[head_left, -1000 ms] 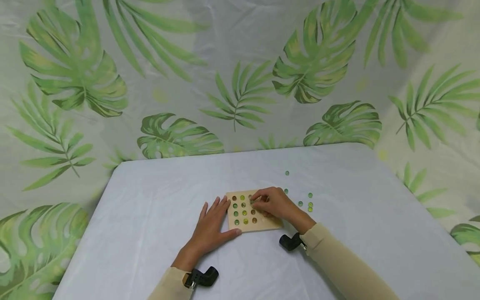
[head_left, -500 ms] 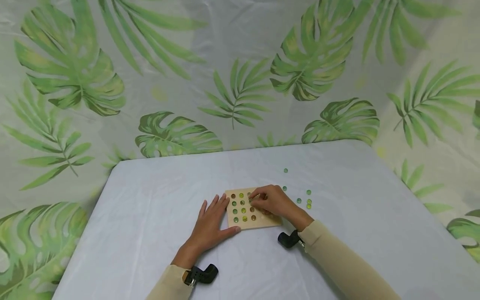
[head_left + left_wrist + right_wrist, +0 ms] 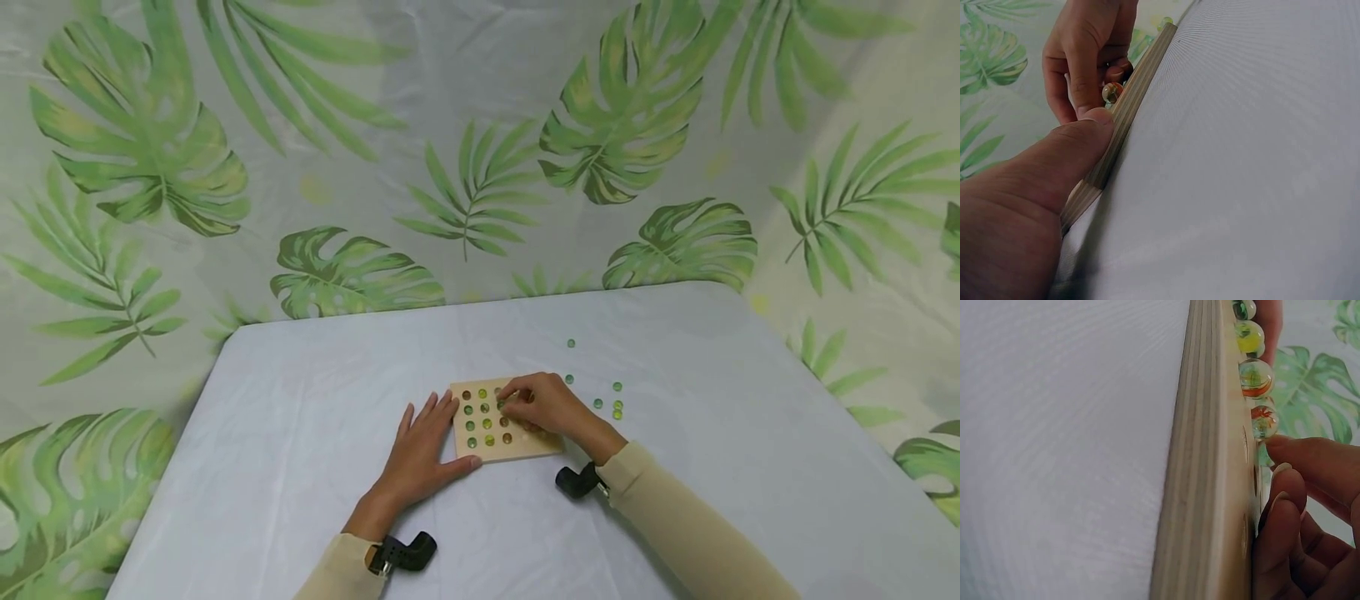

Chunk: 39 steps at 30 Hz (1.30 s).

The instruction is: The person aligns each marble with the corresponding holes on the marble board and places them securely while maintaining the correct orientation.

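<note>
A square wooden board (image 3: 525, 450) lies on the white table, with glass marbles seated in rows of round hollows. My left hand (image 3: 423, 454) rests along the board's left edge, fingers spread, its thumb on the near left corner; the left wrist view shows that thumb (image 3: 1079, 140) on the board's edge. Over the board, my right hand (image 3: 543, 404) pinches a green marble (image 3: 1265, 454) between thumb and index fingertip, down at the board's surface. Beside it sits a marble with orange swirls (image 3: 1264, 421). The board's right part is partly hidden under the right hand.
Several loose green and yellow-green marbles lie on the table right of the board, among them a far green marble (image 3: 572, 343) and a yellow-green marble (image 3: 617, 414). A leaf-patterned cloth (image 3: 465, 192) hangs behind the white tablecloth (image 3: 337, 367).
The head view has shifted slightly. Both hands stay in nearly the same places, and the right fingertips have moved only a little around the green marble.
</note>
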Motion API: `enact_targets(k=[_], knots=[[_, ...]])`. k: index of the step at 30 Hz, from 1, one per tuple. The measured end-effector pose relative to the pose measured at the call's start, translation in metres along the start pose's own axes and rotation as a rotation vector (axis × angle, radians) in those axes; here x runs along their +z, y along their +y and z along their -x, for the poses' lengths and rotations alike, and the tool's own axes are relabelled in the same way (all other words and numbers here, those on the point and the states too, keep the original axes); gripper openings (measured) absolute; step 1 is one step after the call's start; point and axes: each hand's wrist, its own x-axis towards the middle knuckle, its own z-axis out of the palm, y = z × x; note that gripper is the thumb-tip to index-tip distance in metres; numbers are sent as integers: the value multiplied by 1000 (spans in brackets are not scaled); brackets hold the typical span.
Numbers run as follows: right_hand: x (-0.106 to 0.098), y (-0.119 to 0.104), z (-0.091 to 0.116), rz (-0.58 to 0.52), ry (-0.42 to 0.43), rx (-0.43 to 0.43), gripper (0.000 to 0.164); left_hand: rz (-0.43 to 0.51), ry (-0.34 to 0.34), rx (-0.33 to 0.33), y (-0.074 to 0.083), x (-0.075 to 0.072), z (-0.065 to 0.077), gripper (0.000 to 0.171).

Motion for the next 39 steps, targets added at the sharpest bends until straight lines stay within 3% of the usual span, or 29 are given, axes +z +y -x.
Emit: enact_targets(k=[12,20,39], knots=[[-14,0,5,-14,-16,-57,17,-7,9,-6,0,1,0,93],[-33,4,18,-12,13,-44,18,-3,5,-8,0,0,1,94],[-75,45,44,47,108,39,23,1,5,-2,0,2,0,94]])
